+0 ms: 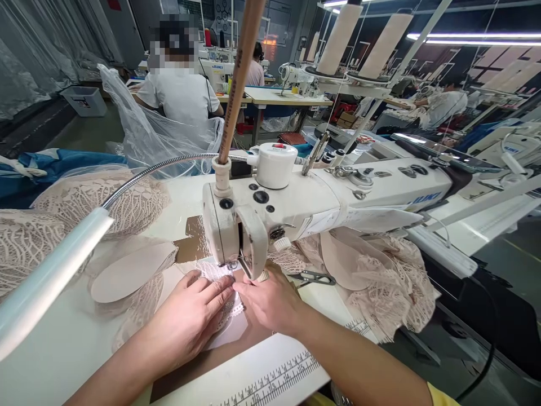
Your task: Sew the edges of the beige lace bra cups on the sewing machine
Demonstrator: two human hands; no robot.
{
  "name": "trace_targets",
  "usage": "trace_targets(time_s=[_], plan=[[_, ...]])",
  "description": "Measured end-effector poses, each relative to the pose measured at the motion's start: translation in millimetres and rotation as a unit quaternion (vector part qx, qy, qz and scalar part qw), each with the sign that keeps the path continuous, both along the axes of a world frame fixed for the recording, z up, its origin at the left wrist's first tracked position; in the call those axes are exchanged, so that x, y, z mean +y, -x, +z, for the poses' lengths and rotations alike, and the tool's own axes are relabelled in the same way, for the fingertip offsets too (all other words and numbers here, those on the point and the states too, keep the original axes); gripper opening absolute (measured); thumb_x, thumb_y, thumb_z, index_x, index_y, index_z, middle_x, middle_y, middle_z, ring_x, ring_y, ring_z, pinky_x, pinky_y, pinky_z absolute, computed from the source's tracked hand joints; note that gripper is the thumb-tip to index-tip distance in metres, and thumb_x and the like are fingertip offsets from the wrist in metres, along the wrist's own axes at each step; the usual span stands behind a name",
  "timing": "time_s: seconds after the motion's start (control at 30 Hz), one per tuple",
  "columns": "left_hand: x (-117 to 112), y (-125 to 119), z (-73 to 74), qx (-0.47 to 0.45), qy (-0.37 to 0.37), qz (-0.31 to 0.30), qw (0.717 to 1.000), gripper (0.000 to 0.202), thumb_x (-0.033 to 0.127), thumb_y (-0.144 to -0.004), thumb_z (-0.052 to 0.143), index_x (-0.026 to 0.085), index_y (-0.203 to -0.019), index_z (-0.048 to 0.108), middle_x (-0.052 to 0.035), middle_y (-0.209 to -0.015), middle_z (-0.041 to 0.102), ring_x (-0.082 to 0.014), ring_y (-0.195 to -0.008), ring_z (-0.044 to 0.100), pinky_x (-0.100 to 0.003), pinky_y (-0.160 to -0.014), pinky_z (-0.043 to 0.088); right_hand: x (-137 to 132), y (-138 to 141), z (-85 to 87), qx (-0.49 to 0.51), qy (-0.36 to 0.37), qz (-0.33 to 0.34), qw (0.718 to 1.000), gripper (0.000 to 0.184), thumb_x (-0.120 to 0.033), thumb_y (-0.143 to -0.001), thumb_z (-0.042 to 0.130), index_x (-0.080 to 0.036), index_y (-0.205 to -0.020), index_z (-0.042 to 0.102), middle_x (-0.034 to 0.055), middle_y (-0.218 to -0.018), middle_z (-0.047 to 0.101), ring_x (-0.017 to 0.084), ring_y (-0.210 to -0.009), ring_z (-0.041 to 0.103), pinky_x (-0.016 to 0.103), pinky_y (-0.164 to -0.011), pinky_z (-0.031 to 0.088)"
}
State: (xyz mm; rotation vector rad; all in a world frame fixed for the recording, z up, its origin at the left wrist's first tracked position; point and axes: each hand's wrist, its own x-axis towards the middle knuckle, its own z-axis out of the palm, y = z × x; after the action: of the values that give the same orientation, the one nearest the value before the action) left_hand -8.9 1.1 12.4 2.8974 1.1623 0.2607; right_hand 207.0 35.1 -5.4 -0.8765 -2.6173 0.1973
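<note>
A pale lace piece [233,310] lies under the needle and presser foot [231,265] of a white sewing machine [308,197]. My left hand [190,304] rests flat on the lace, fingers stretched toward the presser foot. Just right of the needle, my right hand [274,299] has its fingers curled, with thumb and index pinched at the edge of the lace. The two hands' fingertips nearly meet below the foot. Close behind my right hand lies a pair of thread snips [315,278]. The curled fingers hide part of the lace.
Beige lace pieces [127,197] and a smooth oval pad [131,273] lie at left; another lace pile [380,276] is at right. A lamp tube [54,276] reaches in from the left. A printed ruler [270,389] runs along the front. A person [177,96] sits beyond.
</note>
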Motion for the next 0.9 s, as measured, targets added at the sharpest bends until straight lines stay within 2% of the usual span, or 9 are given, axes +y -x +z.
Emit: trace_targets(time_s=[0.2, 0.5, 0.77, 0.9], plan=[[0.3, 1.5, -4.0, 0.019, -0.031, -0.008, 0.999, 0.035, 0.012, -0.089, 0.044, 0.015, -0.12, 0.058, -0.0095, -0.126, 0.062, -0.0234, -0.082, 0.056, -0.046, -0.082, 0.038, 0.5, 0.6, 0.2, -0.015, -0.012, 0.002, 1.0, 0.02, -0.014, -0.086, 0.049, -0.019, -0.098, 0.064, 0.0041, -0.081, 0.059, 0.019, -0.08, 0.047, 0.032, -0.066, 0.032], [1.0, 1.5, -9.3, 0.035, -0.062, 0.002, 0.997, 0.035, 0.01, -0.086, 0.046, 0.01, -0.118, 0.059, -0.0128, -0.113, 0.067, -0.0238, -0.08, 0.056, -0.045, -0.082, 0.038, 0.7, 2.8, 2.0, -0.032, -0.036, 0.011, 0.999, 0.013, -0.01, -0.078, 0.053, -0.018, -0.086, 0.061, 0.0025, -0.075, 0.056, 0.019, -0.079, 0.046, 0.031, -0.066, 0.029], [2.4, 1.8, -6.7, 0.05, -0.056, -0.006, 0.997, 0.036, 0.01, -0.084, 0.048, 0.012, -0.118, 0.06, -0.0114, -0.114, 0.067, -0.0235, -0.078, 0.055, -0.044, -0.079, 0.038, 0.3, 3.8, 4.6, -0.054, -0.051, 0.01, 0.997, 0.012, -0.008, -0.077, 0.052, -0.017, -0.082, 0.059, 0.0021, -0.072, 0.055, 0.018, -0.077, 0.044, 0.032, -0.065, 0.027], [2.4, 1.8, -7.7, 0.047, -0.078, -0.004, 0.996, 0.032, 0.01, -0.086, 0.046, 0.009, -0.114, 0.062, -0.0133, -0.109, 0.068, -0.0235, -0.076, 0.056, -0.044, -0.079, 0.038, -0.6, 5.3, 6.3, -0.058, -0.057, 0.005, 0.997, 0.015, -0.008, -0.078, 0.05, -0.018, -0.082, 0.06, 0.0025, -0.073, 0.057, 0.019, -0.075, 0.045, 0.033, -0.065, 0.028]])
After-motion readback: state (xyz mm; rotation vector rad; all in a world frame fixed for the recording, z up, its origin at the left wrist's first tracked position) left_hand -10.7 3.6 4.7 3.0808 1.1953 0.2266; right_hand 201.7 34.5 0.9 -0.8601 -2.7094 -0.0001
